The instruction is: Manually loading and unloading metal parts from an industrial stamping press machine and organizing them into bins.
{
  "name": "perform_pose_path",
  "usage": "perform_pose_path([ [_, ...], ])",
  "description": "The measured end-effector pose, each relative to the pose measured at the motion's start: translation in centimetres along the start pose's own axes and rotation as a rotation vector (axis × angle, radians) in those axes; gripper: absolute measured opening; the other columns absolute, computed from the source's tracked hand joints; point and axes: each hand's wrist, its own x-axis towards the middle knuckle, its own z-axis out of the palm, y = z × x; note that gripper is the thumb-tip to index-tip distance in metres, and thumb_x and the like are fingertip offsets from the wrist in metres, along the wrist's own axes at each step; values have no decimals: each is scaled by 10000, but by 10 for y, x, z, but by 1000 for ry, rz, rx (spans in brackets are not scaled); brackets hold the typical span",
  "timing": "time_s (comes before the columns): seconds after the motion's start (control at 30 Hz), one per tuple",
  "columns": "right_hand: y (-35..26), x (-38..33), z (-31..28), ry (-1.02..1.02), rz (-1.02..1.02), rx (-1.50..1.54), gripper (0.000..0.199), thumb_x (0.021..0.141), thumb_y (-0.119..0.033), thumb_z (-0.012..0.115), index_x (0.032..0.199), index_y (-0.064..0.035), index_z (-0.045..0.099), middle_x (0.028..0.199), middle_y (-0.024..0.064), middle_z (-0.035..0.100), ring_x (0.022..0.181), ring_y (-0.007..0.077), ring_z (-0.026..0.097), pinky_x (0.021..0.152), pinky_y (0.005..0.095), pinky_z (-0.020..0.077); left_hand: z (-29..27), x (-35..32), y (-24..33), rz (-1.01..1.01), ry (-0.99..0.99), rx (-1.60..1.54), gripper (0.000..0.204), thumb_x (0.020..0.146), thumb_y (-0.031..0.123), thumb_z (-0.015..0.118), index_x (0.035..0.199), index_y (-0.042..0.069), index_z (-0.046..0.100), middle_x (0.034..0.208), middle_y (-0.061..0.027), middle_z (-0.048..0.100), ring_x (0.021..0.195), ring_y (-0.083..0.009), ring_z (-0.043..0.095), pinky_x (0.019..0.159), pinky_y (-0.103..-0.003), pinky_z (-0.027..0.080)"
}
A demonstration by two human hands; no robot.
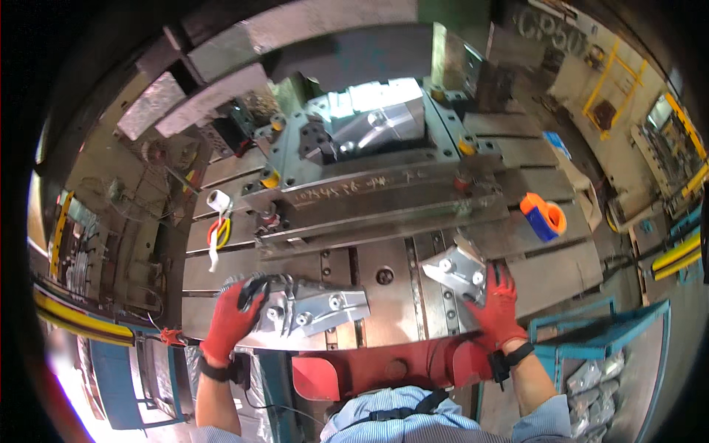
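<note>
My left hand, in a red glove, grips a stack of shiny stamped metal brackets lying on the press bed at lower left. My right hand, also red-gloved, holds another shiny stamped bracket tilted up on the bed at right. Beyond both hands stands the steel die block with a polished cavity in its middle.
An orange and blue tape dispenser lies on the bed at right. A white roll and red-yellow cables sit at left. A blue bin with shiny parts stands at lower right; a red guard runs along the near edge.
</note>
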Motion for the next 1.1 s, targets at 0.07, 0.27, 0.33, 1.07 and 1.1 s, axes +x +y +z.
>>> perform_pose_path([
  [0.07,-18,21,0,-141,-71,-88,1154,638,-557,770,1476,26,231,1462,288,319,1348,439,304,1119,558,212,-5,43,36,63,-18,-163,322,867,204,679,1117,6,638,1030,-198,679,968,-345,653,830,-374,503],
  [0.27,-17,37,29,-160,-50,-111,1281,545,-607,810,1488,2,193,1455,314,309,1333,457,318,1083,603,242,16,161,78,174,107,-239,352,883,303,676,1075,10,648,973,-168,696,922,-288,666,819,-361,504],
  [0.33,-10,39,33,-141,17,-35,1278,517,-594,829,1480,-20,216,1450,294,329,1316,448,340,1054,594,283,28,195,83,183,121,-218,352,892,324,667,1033,2,651,944,-146,698,858,-229,665,793,-348,501],
  [1.07,-9,37,32,-159,25,14,1195,605,-557,793,1492,-17,202,1460,273,329,1313,416,361,1056,579,279,43,232,131,316,517,57,187,873,274,607,888,89,633,774,-149,660,726,-371,642,635,-465,503],
  [1.1,-7,37,33,-136,33,-38,1224,586,-556,808,1493,-12,193,1458,276,329,1312,418,362,1064,554,288,36,220,137,346,545,-3,186,872,277,612,891,93,634,749,-142,656,706,-362,643,621,-462,500],
])
